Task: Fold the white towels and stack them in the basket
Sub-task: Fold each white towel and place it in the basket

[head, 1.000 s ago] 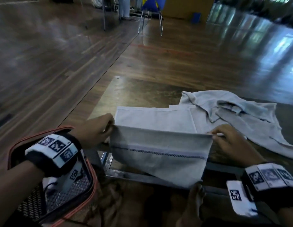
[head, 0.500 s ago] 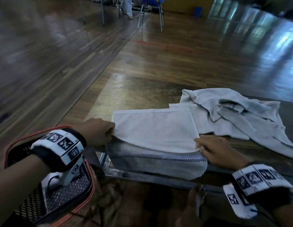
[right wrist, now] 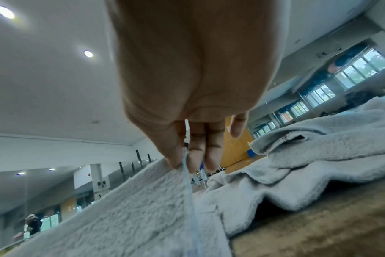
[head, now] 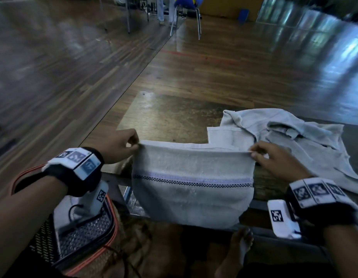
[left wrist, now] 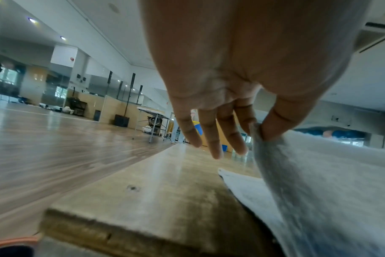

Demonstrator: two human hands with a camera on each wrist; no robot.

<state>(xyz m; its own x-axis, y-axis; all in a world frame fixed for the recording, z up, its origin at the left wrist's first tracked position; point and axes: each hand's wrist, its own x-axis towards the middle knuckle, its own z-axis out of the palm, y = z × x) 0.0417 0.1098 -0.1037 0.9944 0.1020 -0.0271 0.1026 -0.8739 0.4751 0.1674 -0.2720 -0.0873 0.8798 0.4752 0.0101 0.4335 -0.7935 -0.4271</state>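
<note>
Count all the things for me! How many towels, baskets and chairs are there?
White cloth towels: 2, the striped one pinched by both hands, and the crumpled one on the wooden table
Orange-rimmed mesh baskets: 1
Blue metal-legged chairs: 1
Total: 4

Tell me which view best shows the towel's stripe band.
Head view: the striped towel hangs from the left hand and right hand, its band unobstructed. The right wrist view catches only a blue edge line; the left wrist view shows blurred cloth, no band.
</note>
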